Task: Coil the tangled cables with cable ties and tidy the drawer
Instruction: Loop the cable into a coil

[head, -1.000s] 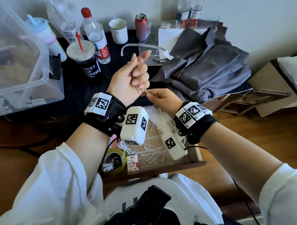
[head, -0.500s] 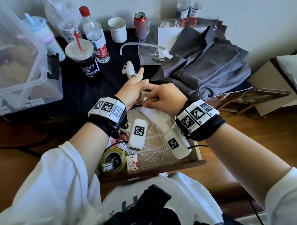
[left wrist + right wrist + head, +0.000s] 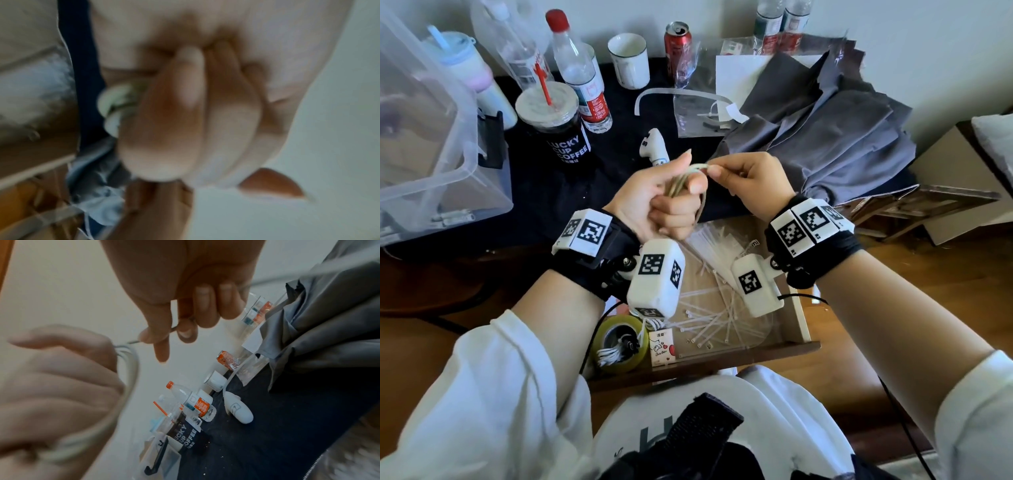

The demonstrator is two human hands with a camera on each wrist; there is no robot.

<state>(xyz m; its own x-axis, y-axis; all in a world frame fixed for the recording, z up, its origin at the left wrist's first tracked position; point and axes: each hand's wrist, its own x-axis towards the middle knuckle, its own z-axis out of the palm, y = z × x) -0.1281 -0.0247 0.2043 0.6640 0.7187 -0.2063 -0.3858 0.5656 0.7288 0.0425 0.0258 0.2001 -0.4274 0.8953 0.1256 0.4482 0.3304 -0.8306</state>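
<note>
Head view: left hand (image 3: 664,202) curled tight round a coiled pale cable (image 3: 681,181), up in the air above the open drawer (image 3: 799,322). Right hand (image 3: 750,181) at 3 o'clock from it, pinching something thin at the top of the coil, most likely a cable tie or the cable end; too small to tell which. Hands almost touching at the fingertips. Loose white cable ties (image 3: 709,322) scattered in the drawer, at 6 o'clock from the hands. A tape roll (image 3: 619,346) with another white cable bunched inside at 7 o'clock, a small card (image 3: 662,346) with a red heart just beside it. On the dark surface (image 3: 619,144) at 10 o'clock, a cup (image 3: 558,130) reading "LUCKY CUP COFFEE". Bottle and can labels too small to read.

Left wrist view: very blurry. Curled fingers (image 3: 180,113) close up, a bit of pale cable (image 3: 115,104) poking out at 9 o'clock.

Right wrist view: thumb and finger pinched on a thin strand (image 3: 133,342) leading to the coil (image 3: 131,369) in the left hand at 8 o'clock. Same cup (image 3: 185,434) at 6 o'clock, "UCKY UP OFFEE" showing.

Step in hand, as a guess: binding the coil. Next move probably needs a tight hold on the loops, the tie wrapped round, its tip pushed through the head and pulled snug.
</note>
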